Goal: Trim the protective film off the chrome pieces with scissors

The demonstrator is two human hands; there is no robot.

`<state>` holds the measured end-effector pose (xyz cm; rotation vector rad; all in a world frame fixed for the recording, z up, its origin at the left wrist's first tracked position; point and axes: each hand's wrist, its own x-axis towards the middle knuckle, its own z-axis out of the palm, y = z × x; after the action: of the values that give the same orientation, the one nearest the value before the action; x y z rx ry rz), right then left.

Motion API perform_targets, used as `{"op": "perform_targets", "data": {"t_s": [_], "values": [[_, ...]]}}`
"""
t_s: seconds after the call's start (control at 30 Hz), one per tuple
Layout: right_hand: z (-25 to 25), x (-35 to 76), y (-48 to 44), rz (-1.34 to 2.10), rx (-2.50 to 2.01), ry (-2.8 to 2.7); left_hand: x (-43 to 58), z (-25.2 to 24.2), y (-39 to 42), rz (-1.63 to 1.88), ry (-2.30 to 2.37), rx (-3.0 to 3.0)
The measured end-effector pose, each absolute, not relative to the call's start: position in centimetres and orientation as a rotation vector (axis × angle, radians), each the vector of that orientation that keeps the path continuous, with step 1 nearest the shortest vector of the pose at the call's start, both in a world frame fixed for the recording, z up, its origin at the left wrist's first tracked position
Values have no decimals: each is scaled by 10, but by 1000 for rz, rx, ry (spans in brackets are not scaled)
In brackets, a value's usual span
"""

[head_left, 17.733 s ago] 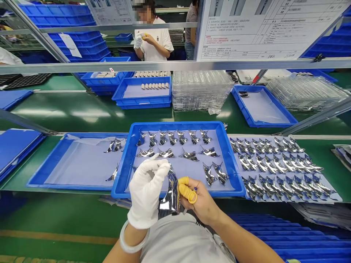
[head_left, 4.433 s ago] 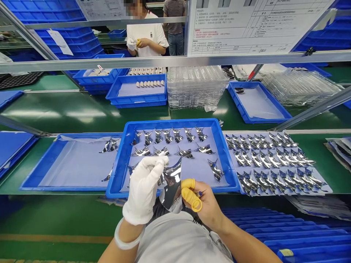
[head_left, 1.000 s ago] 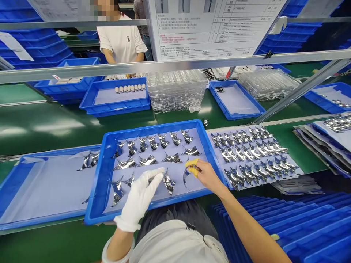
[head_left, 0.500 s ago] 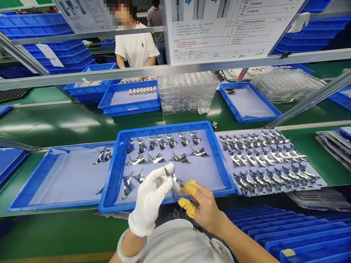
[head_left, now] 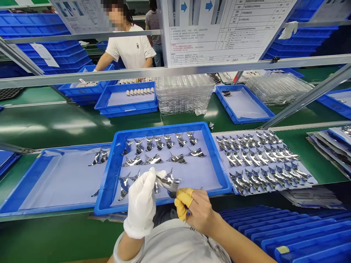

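Observation:
My left hand (head_left: 141,204), in a white glove with a pale bangle at the wrist, pinches a mirror-bright silver film piece (head_left: 167,185) above the near side of a blue tray (head_left: 161,126). My right hand (head_left: 199,208) has yellow finger cots and holds the same piece's far end. A thin blue-tipped tool (head_left: 187,212) shows among its fingers, too small to identify. Rows of similar three-pointed film pieces (head_left: 153,159) lie on the tray's lilac liner just beyond my hands.
A sheet of many film pieces (head_left: 263,159) lies right of the tray, and a shallower blue tray (head_left: 59,179) lies left. Beyond stand clear plastic trays (head_left: 185,96), a person in a white shirt (head_left: 128,49), and a metal rail (head_left: 164,71). Stacked blue bins (head_left: 287,230) sit lower right.
My right hand, out over the tray a second ago, has come back to my left hand, and both hold a film piece. The view has swung, and the person opposite now reaches left.

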<state>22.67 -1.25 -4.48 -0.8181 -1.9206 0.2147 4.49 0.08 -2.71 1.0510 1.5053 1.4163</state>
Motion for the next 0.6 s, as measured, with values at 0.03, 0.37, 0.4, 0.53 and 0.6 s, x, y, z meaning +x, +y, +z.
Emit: {"op": "perform_targets", "data": {"t_s": [0.03, 0.37, 0.4, 0.53, 0.6], "values": [[-43, 228, -12, 216, -837, -1907, 43, -28, 1, 1429, 1495, 1062], [-38, 231, -9, 254, -772, -1928, 59, 0, 3, 1473, 1289, 1218], [-39, 230, -10, 260, -758, -1934, 59, -1, 2, 1500, 1313, 1223], [-39, 227, -8, 290, -775, -1891, 55, -6, 0, 1579, 1419, 1267], [-37, 225, -6, 351, -788, -1874, 54, -7, -2, 1659, 1386, 1365]]}}
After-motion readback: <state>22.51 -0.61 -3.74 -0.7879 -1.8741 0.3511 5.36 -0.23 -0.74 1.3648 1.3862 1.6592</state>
